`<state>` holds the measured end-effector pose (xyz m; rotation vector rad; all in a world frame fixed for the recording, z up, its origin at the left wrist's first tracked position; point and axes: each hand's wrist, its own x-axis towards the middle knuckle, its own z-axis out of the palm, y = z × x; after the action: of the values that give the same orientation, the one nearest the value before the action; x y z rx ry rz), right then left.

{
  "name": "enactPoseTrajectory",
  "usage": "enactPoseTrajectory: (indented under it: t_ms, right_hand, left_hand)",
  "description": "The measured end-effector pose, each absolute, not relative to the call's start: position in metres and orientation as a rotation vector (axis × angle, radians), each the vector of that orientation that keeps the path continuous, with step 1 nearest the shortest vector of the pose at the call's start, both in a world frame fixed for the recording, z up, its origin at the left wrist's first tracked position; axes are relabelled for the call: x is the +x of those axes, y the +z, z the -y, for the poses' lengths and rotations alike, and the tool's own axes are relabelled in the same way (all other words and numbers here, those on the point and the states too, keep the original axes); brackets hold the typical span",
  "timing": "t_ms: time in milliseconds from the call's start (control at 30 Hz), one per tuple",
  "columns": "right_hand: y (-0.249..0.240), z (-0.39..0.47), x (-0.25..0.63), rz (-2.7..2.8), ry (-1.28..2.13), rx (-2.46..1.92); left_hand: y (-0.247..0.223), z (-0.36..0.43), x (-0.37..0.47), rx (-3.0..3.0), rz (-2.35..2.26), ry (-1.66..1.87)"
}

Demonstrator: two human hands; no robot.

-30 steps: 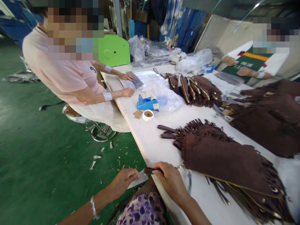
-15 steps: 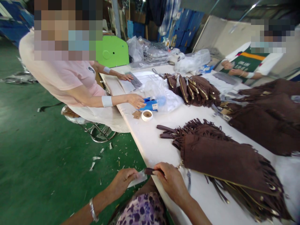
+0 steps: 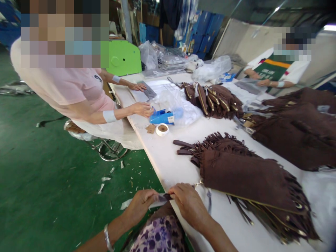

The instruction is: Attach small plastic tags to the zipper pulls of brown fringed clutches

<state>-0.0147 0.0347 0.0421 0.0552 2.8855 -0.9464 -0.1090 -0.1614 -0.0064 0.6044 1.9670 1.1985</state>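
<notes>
Dark brown narrow suede strap [image 3: 165, 196], thin and flat, short end only showing, pinched at the near edge of the white worktable [image 3: 168, 157], with a clear plastic strip [image 3: 154, 203] wrapped about it. Left hand [image 3: 140, 206] closed on the plastic strip, fingers curled. Right hand [image 3: 189, 204] closed on the strap, knuckles up, resting on the table edge. Just beside the right hand, a stack of brown fringed suede bags [image 3: 252, 178] with gold zips, straps fanned toward the edge.

Farther along the same head view: blue tape dispenser [image 3: 161, 116] under the hand of a co-worker in a pink shirt [image 3: 65, 91], small white tape roll [image 3: 162, 129] near it, second pile of brown bags [image 3: 212, 99] beyond. Green floor [image 3: 52, 175] littered with white scraps.
</notes>
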Motion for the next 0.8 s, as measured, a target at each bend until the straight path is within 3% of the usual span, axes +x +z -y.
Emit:
enactPoseTrajectory:
  t_ms: [533,700,800]
  right_hand:
    - [0.037,-0.02,0.003,-2.941,-0.777,-0.069]
    - [0.037,-0.055,0.025,-3.084,-0.472,0.566]
    - [0.033,-0.068,0.035,-2.977,-0.473,0.76]
  left_hand:
    - [-0.019,0.146,-0.086,0.612,-1.773,1.171]
    - [-0.016,0.162,-0.088,0.561,-1.801,1.069]
    - [-0.019,0.167,-0.087,0.478,-1.768,1.069]
